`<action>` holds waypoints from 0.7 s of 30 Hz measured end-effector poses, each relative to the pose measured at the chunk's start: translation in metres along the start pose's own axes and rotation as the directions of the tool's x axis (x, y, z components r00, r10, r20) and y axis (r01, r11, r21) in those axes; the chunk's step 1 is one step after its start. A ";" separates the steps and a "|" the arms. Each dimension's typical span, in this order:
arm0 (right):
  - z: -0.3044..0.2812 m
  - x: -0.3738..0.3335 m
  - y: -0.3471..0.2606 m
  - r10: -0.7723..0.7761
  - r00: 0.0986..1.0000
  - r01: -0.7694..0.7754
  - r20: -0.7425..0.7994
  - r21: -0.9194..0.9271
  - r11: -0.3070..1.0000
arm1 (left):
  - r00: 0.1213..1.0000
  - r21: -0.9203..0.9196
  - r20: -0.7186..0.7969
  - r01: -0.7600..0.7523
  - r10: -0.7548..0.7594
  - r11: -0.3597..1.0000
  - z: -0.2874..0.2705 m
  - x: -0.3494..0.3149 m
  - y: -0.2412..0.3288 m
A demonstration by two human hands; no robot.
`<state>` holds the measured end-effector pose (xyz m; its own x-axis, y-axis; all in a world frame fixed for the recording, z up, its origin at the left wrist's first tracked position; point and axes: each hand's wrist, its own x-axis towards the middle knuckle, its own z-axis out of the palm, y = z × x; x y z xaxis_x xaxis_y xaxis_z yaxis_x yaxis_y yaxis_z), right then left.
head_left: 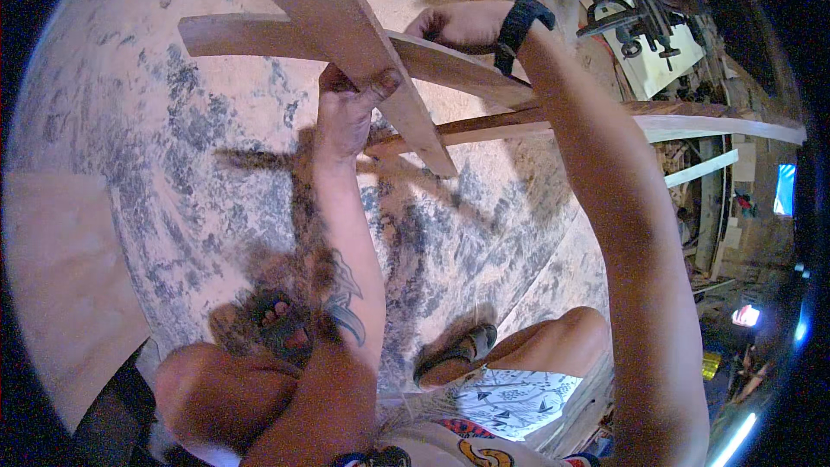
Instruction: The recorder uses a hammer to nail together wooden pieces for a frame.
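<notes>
My left hand (347,112) is closed round a wooden board (346,22) that slants from the top edge down to a pointed end, its thumb pressed on the upper face. Beneath it crosses a second, slightly curved board (242,37), close to the left hand's fingers. My right hand (467,24), with a black watch (524,28) on the wrist, is curled at the far edge of the second board, right of the crossing. Its fingertips are partly hidden, so whatever they grip does not show. A third, long curved board (692,127) passes under my right forearm.
Below the boards spreads a pale floor with dark smudges (199,121). A flat pale sheet (69,268) lies at left. Black metal clamps (635,22) rest on a light panel at the upper right. My knees and sandalled feet (454,355) are close to the lower edge.
</notes>
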<state>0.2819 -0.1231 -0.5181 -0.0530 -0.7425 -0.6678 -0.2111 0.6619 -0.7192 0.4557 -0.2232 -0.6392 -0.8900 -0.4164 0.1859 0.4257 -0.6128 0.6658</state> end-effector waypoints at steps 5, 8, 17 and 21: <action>0.002 0.004 0.001 -0.075 0.995 0.071 -0.064 -0.062 0.996 | 0.998 -0.007 0.026 0.063 -0.063 0.998 -0.009 -0.002 -0.004; 0.009 0.016 -0.008 -0.103 0.992 0.102 -0.074 -0.017 0.995 | 0.998 -0.018 0.050 0.048 -0.047 0.999 -0.005 -0.002 0.002; 0.013 0.027 -0.001 -0.105 0.991 0.109 -0.085 0.049 0.993 | 0.999 -0.064 0.013 -0.033 0.033 0.997 0.006 -0.004 0.006; 0.017 0.023 -0.002 -0.183 0.982 0.187 -0.050 0.091 0.978 | 0.999 -0.056 0.008 -0.034 0.035 0.998 0.013 -0.003 0.012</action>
<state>0.2973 -0.1401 -0.5354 -0.0626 -0.8553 -0.5143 -0.1275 0.5179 -0.8459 0.4614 -0.2204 -0.6225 -0.8758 -0.4325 0.2144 0.4647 -0.6349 0.6172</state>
